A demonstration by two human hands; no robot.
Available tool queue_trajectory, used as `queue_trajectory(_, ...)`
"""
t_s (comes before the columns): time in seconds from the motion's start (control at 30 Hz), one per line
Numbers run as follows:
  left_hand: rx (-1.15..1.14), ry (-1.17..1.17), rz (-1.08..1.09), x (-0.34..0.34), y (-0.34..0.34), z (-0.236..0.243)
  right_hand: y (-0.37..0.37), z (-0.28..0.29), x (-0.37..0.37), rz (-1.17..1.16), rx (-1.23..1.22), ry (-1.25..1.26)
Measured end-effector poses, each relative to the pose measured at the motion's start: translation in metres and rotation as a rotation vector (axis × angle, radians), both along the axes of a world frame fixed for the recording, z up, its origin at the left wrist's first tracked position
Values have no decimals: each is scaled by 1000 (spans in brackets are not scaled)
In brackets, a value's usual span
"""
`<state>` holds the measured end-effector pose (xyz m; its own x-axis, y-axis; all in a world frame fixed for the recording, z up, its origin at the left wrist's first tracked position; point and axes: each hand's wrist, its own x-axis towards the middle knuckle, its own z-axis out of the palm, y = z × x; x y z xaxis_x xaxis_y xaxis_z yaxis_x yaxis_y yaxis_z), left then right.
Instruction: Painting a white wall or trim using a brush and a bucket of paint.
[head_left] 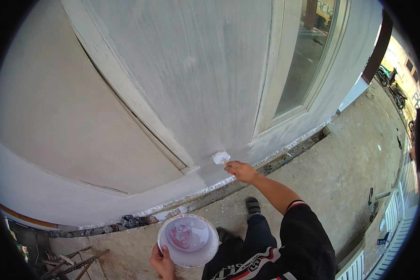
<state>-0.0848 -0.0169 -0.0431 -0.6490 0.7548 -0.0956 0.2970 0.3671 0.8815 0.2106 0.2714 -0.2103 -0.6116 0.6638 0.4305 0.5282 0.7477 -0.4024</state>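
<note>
Okay, lettering first: white and red print crosses the black short-sleeved shirt (308, 238), warped by folds; painted letters mark the yellowish building wall (397, 51) far right, partly cut off.

Right hand (241, 171): fingers closed around the handle of a flat, white-coated paintbrush (220, 157). Brush is low on the streaked grey-white wall (196, 70), between the smooth beige panel (79, 116) on the left and the pale-framed glass window (303, 65) on the right. Handle mostly hidden by the hand; can't tell how hard the bristles press.

Left hand (163, 263): grips the left rim of a round white plastic tub (196, 260), thumb at the edge, other fingers partly hidden. Inside, pale lilac-white paint with a ragged pink patch; depth unclear. Tub is near, left of the legs.

Ground: rough grey concrete (359, 144). Near left, wooden bars (79, 263), cropped. Far right, motorbikes (396, 91), small, hard to make out.
</note>
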Motion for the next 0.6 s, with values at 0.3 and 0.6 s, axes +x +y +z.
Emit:
queue_trajectory(0.3, 171, -86, 6, 31, -3, 39, 30, 251, 69, -42, -55, 131)
queue_trajectory(0.6, 244, -92, 46, 77, 7, 56, 33, 530, 89, 22, 410, 324)
